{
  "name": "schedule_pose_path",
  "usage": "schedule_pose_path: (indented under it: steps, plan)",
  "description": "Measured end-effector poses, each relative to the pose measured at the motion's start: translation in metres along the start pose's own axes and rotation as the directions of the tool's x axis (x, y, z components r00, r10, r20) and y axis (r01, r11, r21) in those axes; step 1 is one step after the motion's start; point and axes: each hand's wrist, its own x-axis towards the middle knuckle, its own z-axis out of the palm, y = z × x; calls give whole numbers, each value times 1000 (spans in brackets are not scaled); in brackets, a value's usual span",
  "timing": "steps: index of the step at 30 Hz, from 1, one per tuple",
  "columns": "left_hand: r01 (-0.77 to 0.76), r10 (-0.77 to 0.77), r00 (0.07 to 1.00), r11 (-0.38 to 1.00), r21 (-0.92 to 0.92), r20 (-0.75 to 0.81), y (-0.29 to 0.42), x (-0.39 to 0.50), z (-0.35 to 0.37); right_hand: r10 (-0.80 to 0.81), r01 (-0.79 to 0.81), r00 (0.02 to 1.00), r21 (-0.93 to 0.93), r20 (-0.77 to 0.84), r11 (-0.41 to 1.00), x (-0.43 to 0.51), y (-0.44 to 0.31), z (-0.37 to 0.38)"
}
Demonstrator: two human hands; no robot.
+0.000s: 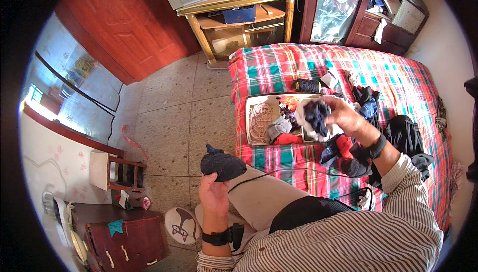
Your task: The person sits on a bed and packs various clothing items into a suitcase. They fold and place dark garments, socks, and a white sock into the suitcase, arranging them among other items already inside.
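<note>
My left hand [216, 191] grips a dark, balled-up sock [223, 166], held over the floor beside the bed. My right hand [341, 115] is at a pale container or bag [315, 132] with dark cloth [316, 117] in it; blur hides which. It is above the right part of an open cardboard box [247, 122] on the bed. In that box lie a coiled pink cord [260, 121], a grey sock [278, 128] and red cloth [287, 138]. Loose dark socks [354, 167] and a red piece [344, 146] lie right of the box.
The box rests on a plaid bedspread [261, 66]. Black clothing [403, 134] lies farther right. A black cable [276, 171] crosses my leg and the bed. A television stand [239, 5], a round cat-patterned stool [183, 225] and a dark red cabinet [130, 242] stand around.
</note>
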Motion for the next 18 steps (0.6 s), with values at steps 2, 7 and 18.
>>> schedule_pose_path:
  steps: [2, 7, 18]
  plan:
    - [45, -44, 998, 999, 12, -33, -2, -2, -3, 76, -76, 997, -8, 11, 997, -10, 20, 2]
    - [117, -116, 991, 993, 20, -60, -3, -15, 0, 159, -158, 984, 20, -85, 987, -5, 64, 15]
    - [92, -92, 996, 993, 72, 0, -6, -34, 9, 178, 118, 923, -691, 342, 713, 138, 121, 26]
